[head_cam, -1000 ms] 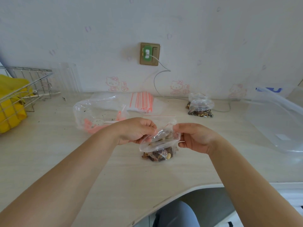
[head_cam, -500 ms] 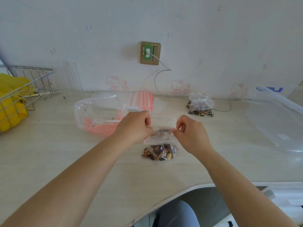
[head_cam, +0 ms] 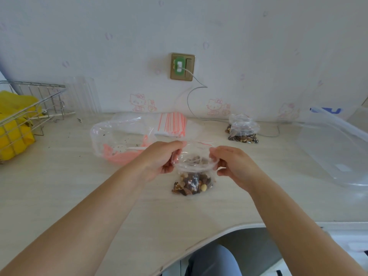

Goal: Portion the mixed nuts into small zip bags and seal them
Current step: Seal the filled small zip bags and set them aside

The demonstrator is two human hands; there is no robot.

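A small clear zip bag of mixed nuts stands on the pale wooden tabletop, its mouth held open between both hands; the left hand pinches the left rim with curled fingers; the right hand grips the right rim the same way; a second filled bag sits far right; a stack of red-striped empty bags lies beyond.

— Wire basket?
— Cut off at left edge, yellow contents only partly seen.
— Large clear bag?
— Runs past right edge.
— Fingertips on small zip bag?
— Tucked behind plastic; seal state impossible to tell.
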